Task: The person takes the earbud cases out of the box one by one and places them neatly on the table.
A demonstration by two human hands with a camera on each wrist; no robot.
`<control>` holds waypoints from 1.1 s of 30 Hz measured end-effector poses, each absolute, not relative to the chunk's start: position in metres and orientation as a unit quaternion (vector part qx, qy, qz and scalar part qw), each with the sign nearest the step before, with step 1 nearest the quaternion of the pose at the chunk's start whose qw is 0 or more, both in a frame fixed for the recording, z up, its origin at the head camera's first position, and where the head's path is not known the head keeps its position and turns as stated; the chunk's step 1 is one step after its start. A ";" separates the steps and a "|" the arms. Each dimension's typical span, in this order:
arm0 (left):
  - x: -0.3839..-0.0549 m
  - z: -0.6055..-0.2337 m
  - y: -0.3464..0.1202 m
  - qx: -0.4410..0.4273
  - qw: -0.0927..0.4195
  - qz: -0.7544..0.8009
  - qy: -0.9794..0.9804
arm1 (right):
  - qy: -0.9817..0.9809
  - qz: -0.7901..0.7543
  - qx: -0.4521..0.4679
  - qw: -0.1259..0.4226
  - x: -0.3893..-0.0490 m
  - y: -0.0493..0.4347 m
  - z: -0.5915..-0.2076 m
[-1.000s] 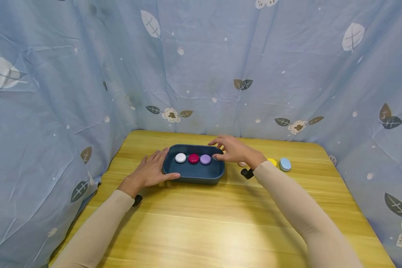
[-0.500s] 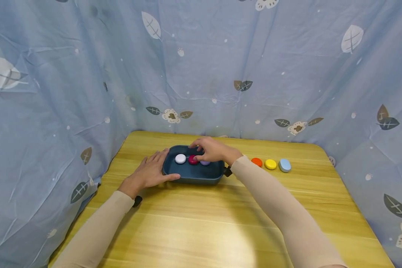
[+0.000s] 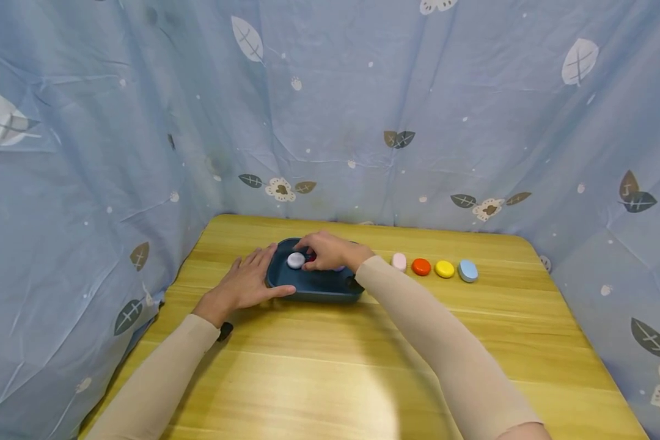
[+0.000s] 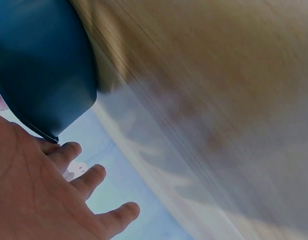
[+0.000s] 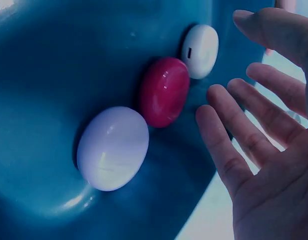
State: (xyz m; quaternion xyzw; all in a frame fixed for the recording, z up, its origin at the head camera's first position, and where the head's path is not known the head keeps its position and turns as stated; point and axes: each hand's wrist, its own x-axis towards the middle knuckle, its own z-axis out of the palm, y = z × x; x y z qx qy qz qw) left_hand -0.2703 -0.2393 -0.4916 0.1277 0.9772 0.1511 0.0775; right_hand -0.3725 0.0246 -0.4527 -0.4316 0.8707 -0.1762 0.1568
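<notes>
A dark blue rectangular tray (image 3: 313, 292) with rounded corners sits on the table. Inside it, three glossy rounded pieces stand in a row: a white one (image 5: 201, 51) with a small dark slot in its side, a crimson one (image 5: 164, 92) and a pale purple one (image 5: 113, 148). My left hand (image 3: 242, 284) rests at the tray's left end, fingers spread and thumb along the front rim. Reaching over the tray, my right hand (image 3: 332, 252) has thumb and fingers apart close to the white piece, holding nothing. In the head view it partly hides the crimson and purple pieces.
To the right of the tray, a row of similar pieces lies on the wooden table (image 3: 308, 366): pale pink (image 3: 398, 262), orange-red (image 3: 421, 267), yellow (image 3: 444, 269) and light blue (image 3: 467, 271). A blue patterned curtain (image 3: 330, 110) hangs behind and at both sides.
My right hand has moved left over the tray, from its right end past the purple and crimson pieces to the white one. The left hand has stayed in place.
</notes>
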 end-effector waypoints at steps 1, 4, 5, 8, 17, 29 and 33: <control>-0.270 -0.492 -0.240 0.128 0.078 0.151 0.977 | 0.872 -0.173 -0.430 0.158 -0.373 0.023 -0.454; -0.271 -0.494 -0.240 0.129 0.076 0.152 0.977 | 0.874 -0.163 -0.429 0.162 -0.373 0.020 -0.458; -0.270 -0.494 -0.240 0.130 0.075 0.153 0.977 | 0.874 -0.160 -0.429 0.164 -0.373 0.019 -0.459; -0.270 -0.495 -0.240 0.130 0.074 0.154 0.977 | 0.873 -0.148 -0.435 0.164 -0.374 0.017 -0.463; -0.271 -0.496 -0.240 0.130 0.069 0.151 0.977 | 0.868 -0.128 -0.454 0.155 -0.379 0.017 -0.468; -0.270 -0.491 -0.237 0.129 0.074 0.150 0.977 | 0.855 -0.094 -0.482 0.166 -0.382 0.016 -0.467; -0.270 -0.491 -0.237 0.126 0.076 0.147 0.978 | 0.847 -0.098 -0.495 0.164 -0.382 0.012 -0.467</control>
